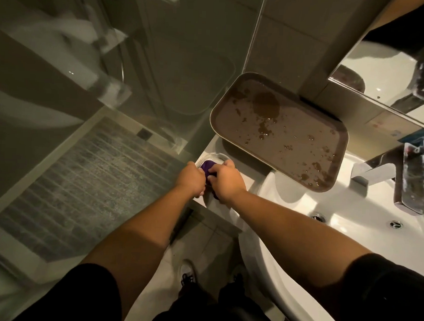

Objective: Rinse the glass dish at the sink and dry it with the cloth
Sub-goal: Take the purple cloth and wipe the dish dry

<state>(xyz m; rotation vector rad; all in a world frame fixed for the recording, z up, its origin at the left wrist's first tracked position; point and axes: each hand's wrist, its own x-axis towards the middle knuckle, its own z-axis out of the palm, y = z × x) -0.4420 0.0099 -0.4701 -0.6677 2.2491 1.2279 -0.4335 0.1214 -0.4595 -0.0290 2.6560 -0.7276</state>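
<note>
Both hands work at the counter's edge, at nine o'clock from the sink basin (289, 194): the left hand (190, 177) curls round the glass dish (212, 158) rim, while the right hand (226, 181) pinches the purple cloth (208, 171) into it. Wet glass is likely slick, rigid and breakable, so grip the rim firmly; the soft cloth will mould to the curve.

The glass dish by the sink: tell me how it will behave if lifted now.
The glass dish looks rigid and breakable, so a knock on the counter edge could chip it. It sits near that edge. Likely slippery if wet; the purple cloth pressed inside by both hands should help grip.
</note>
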